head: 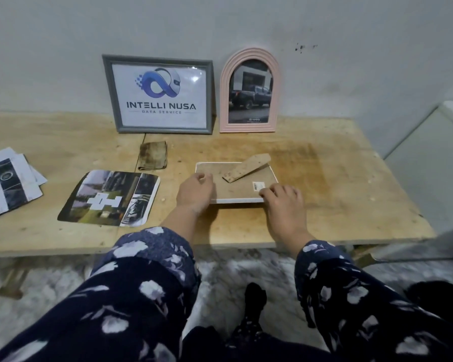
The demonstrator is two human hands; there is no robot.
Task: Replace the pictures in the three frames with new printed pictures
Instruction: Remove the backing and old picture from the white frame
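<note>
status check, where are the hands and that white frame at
Both hands, left and right, on the white frame, face down, stand flap up. Printed sheet waiting left. Nothing in the way.

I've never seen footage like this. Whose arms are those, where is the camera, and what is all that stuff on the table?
There is no machine here. A person wears one camera on their head, looking down, so you see their own arms in flowered sleeves.

On the wooden table a white frame lies face down, its brown back and stand showing. The left hand rests on its left edge and the right hand on its near right corner; fingers are curled at the rim, but I cannot tell how firmly they grip.

Against the wall stand a grey frame with a logo and a pink arched frame with a truck photo. To the left lie a printed sheet, a pile of prints and a folded cloth.
</note>
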